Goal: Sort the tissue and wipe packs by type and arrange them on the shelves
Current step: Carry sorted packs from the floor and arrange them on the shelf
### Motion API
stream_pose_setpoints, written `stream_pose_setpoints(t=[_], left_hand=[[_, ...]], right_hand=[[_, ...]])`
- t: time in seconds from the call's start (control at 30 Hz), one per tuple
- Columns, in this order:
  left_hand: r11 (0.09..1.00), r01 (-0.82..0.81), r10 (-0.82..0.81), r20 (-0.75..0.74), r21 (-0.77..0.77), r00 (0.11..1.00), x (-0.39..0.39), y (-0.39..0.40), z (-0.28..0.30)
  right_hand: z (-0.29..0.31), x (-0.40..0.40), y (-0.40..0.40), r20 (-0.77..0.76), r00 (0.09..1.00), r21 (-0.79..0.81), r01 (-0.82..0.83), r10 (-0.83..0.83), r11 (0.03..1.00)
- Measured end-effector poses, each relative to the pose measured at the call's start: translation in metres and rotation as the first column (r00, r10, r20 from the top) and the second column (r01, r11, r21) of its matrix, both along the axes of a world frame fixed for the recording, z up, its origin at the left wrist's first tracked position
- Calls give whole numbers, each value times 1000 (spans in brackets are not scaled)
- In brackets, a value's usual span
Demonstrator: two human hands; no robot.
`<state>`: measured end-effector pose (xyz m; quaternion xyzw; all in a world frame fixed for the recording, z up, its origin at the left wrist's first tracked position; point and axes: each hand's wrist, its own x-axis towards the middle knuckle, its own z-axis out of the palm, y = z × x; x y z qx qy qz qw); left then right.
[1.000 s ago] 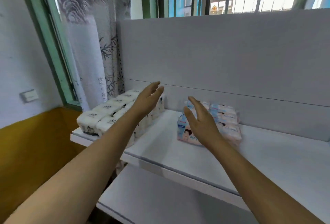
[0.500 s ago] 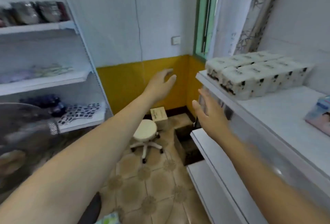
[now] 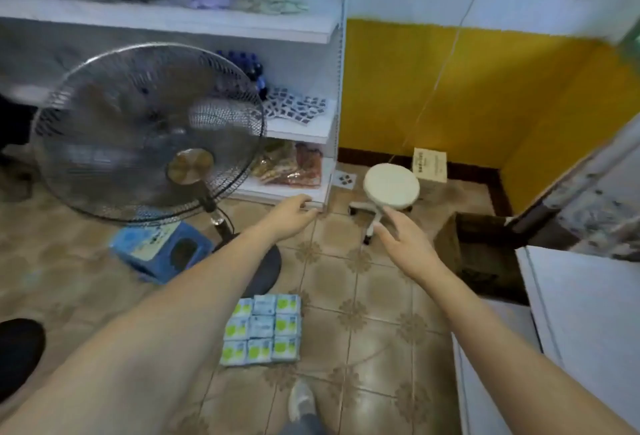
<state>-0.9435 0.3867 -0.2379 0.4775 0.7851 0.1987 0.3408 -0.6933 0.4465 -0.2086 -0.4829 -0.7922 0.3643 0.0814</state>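
Both hands empty, held out over the floor. Left hand relaxed, fingers loosely bent, in front of the low shelf edge. Right hand spread, fingers straight, just near of the stool. Wipe packs sit on the floor tiles, near centre, in a three-by-three block between the arms. Fan far left, blue box at its base. White shelves at right edge.
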Motion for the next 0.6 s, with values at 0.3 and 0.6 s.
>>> stream_pose_setpoints(t=[0.3, 0.6], left_hand=[[929, -258, 297, 118, -266, 948, -84, -88, -137], [791, -435, 514, 82, -430, 854, -104, -161, -232]], right_hand=[[-116, -123, -13, 127, 959, -252, -215, 252, 943], [-225, -201, -28, 189, 887, -482, -289, 420, 827]])
